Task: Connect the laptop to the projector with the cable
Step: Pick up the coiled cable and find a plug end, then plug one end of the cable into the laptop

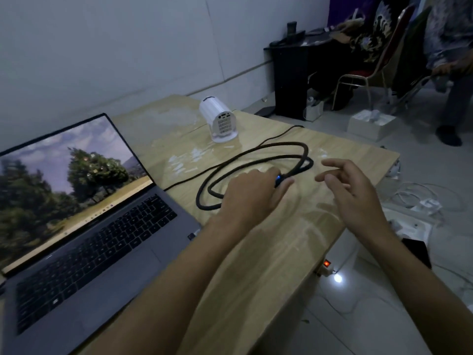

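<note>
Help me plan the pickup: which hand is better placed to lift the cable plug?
Left. The left hand already rests on the cable at its plug; the right hand hovers open beside it.

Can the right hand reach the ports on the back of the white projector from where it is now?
Probably yes. The right hand hovers open above the wooden table, and only the flat black coiled cable lies between it and the white cylindrical projector, whose ports face the person.
</note>
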